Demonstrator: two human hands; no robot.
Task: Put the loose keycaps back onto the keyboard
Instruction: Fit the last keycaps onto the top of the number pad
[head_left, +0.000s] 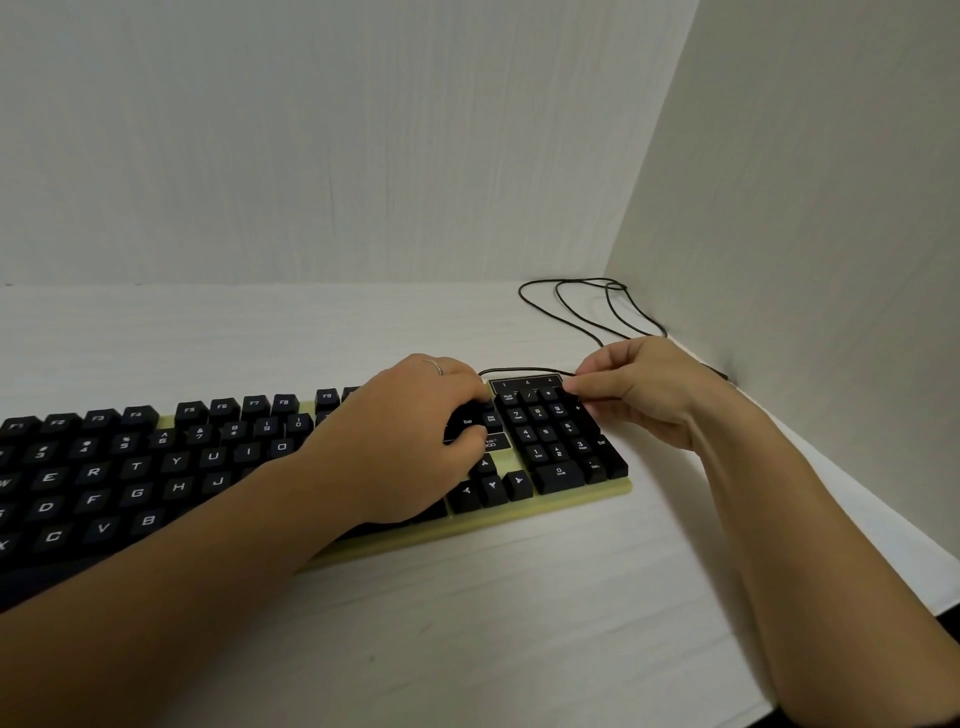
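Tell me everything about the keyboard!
The keyboard lies flat on the table. Black keys with white letters sit on a pale yellowish base. A black cable trails from behind it. The left hand rests on keys beside the number pad; the right hand's fingers are at the pad's far corner.

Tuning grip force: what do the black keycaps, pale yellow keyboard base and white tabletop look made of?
Black keycaps: likely matte moulded plastic, white printed legends. Pale yellow keyboard base: probably smooth plastic, even colour. White tabletop: seems wood-grain laminate, faint streaks.
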